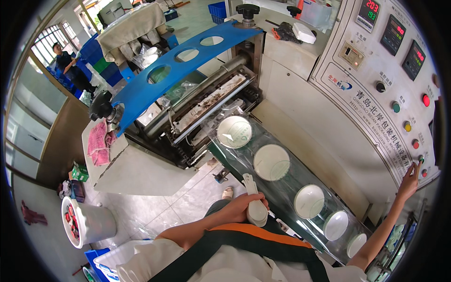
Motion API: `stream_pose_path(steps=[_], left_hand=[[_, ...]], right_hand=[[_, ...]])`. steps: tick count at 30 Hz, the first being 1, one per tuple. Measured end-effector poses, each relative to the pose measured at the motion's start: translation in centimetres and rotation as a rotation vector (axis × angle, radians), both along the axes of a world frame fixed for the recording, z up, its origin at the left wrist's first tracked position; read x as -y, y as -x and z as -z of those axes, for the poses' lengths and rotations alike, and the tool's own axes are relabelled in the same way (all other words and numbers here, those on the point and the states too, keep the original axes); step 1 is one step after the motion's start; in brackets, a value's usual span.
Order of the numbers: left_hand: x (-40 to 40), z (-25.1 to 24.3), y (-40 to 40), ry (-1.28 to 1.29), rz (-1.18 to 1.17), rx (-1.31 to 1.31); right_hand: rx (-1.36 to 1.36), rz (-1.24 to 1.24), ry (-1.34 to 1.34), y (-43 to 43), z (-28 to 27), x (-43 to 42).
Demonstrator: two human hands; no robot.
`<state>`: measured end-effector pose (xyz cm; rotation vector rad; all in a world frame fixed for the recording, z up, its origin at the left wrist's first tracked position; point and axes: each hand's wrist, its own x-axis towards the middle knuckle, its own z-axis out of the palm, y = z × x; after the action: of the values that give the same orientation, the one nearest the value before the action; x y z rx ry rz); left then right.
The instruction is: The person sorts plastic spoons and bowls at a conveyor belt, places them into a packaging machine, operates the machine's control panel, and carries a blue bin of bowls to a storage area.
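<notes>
My left hand [245, 208] grips a small nested stack of white soup spoons [257, 214], bowls of the spoons toward me. It is held beside the near edge of a packaging machine's conveyor [225, 158]. On the conveyor, several white bowls [271, 162] stand in a row beneath clear plastic film [282, 197]. Far to the right, my right hand [408, 181] reaches up to the control panel [373, 102]. Its extended finger touches a green button [421, 159]; whether the button is pressed in cannot be told. Nothing is visible in that hand.
Beyond the bowls is the sealing unit [211, 102], under a blue plate with round holes [169, 70]. A pink cloth [100, 142] lies on the left housing. A white bucket [90, 224] stands on the floor at left. Another person [72, 67] stands in the background.
</notes>
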<state>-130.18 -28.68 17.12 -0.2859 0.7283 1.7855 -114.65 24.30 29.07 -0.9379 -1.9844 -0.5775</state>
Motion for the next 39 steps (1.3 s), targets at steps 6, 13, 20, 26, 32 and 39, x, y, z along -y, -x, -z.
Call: stream_pose_path(steps=[6,13,20,26,32,39], left_hand=[[1.0,-0.2,0.7,0.011,-0.017,0.045],[0.0,0.4,1.2,0.011,0.120,-0.001],[2.9,-0.2,3.5,0.030,0.092,-0.063],[2.7,2.2,4.5,0.040,0.063,0.113],[3.1,0.3,5.2,0.022,0.168,0.021],[2.6,3.0,3.4,0.006,0.325,0.127]], right_hand=[[0.026,0.011,-0.002,1.6,-1.0,3.6],[-0.212,-0.359,0.295,3.7,0.0,5.1],[-0.098,-0.484,0.212,18.6,-1.8,19.9],[0.007,-0.242,0.120,16.9,-1.4,17.2],[0.107,-0.101,0.214,16.7,-1.5,17.6],[-0.522,-0.300,0.431,6.0,-1.0,13.5]])
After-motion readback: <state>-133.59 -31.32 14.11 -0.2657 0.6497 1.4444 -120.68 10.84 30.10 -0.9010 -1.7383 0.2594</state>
